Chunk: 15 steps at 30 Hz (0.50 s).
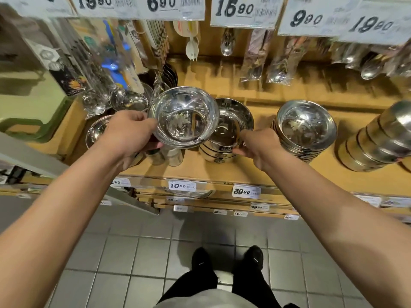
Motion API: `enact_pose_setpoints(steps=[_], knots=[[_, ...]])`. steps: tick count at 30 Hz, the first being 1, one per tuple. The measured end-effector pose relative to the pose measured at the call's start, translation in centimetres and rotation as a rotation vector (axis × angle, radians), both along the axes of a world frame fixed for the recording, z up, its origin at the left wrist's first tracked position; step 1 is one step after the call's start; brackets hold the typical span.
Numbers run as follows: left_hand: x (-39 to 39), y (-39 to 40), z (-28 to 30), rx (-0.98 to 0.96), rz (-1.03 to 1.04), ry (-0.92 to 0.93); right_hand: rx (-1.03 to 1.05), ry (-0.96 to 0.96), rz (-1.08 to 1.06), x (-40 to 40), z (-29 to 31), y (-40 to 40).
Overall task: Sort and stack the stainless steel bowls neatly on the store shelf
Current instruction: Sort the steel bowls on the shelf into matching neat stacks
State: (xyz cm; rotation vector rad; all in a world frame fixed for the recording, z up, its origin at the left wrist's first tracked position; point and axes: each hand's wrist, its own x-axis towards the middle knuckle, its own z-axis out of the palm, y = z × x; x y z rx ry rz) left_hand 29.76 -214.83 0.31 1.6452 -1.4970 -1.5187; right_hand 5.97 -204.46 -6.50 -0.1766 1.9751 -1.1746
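Note:
My left hand [127, 134] grips the rim of a shiny steel bowl [183, 116], held above the wooden shelf [222, 170]. Just right of it stands a short stack of bowls [231, 130]; my right hand [258, 145] pinches this stack at its near right side. Further right sits a taller stack of bowls [305, 130]. A leaning column of nested bowls [378, 141] lies on its side at the far right. Another bowl [99, 130] shows on the shelf behind my left wrist, partly hidden.
Ladles [129, 100], spoons [226, 44] and packaged cutlery hang from the back panel above the shelf. Steel cups [171, 155] stand under the held bowl. Price tags [182, 186] line the shelf's front edge. Lower shelves and a tiled floor lie below.

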Motion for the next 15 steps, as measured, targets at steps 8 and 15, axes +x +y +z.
enact_pose_setpoints(steps=[8, 15], knots=[[-0.1, 0.9, 0.1, 0.004, -0.006, 0.046, 0.078, 0.228, 0.133, -0.9, 0.8, -0.2], [0.1, 1.1, 0.6, -0.013, -0.002, 0.059, 0.045, 0.271, 0.129, -1.2, 1.4, -0.3]])
